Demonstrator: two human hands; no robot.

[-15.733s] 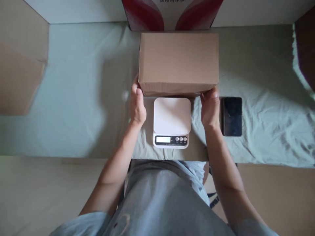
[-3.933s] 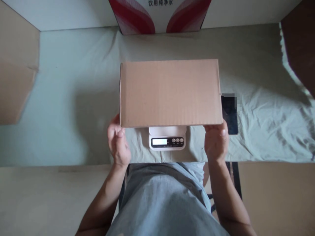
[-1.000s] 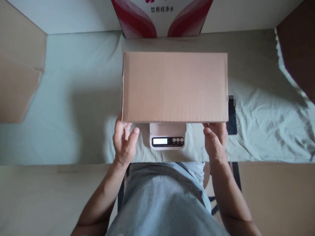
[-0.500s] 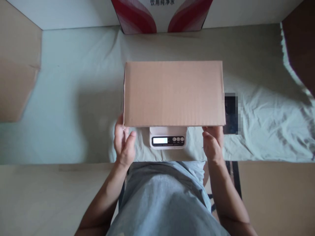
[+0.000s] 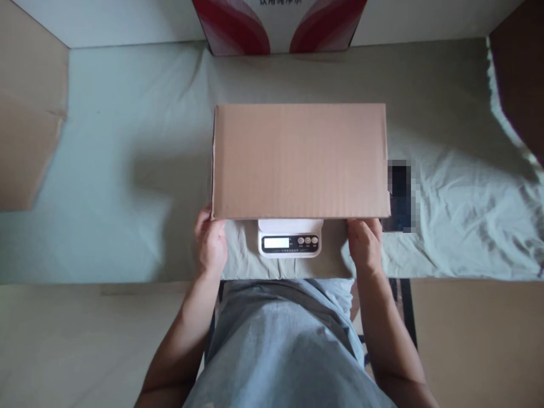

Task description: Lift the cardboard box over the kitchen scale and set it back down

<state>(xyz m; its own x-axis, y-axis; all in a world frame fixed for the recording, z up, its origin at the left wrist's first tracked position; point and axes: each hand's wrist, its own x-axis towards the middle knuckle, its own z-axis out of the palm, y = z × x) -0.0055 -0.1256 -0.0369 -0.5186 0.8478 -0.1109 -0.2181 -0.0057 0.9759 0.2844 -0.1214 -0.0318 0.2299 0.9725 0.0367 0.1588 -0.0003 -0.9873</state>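
Observation:
A closed brown cardboard box [image 5: 300,160] lies flat over a small white digital scale [image 5: 289,238], hiding the scale's platform; only the display and buttons show below the box's near edge. My left hand [image 5: 210,242] is at the box's near left corner, fingers tucked under its edge. At the near right corner my right hand [image 5: 364,243] has its fingers curled under the edge the same way. Whether the box rests on the scale or is held just above it I cannot tell.
A pale green cloth [image 5: 106,170] covers the table. A dark phone [image 5: 399,195] lies right of the box, partly hidden by it. A red-and-white carton [image 5: 280,25] stands at the back. Cardboard panels stand at far left [image 5: 29,124] and far right [image 5: 518,85].
Over the last second the box came slightly nearer and lower over the scale. My left hand turned from open palm up to fingers tucked under the corner.

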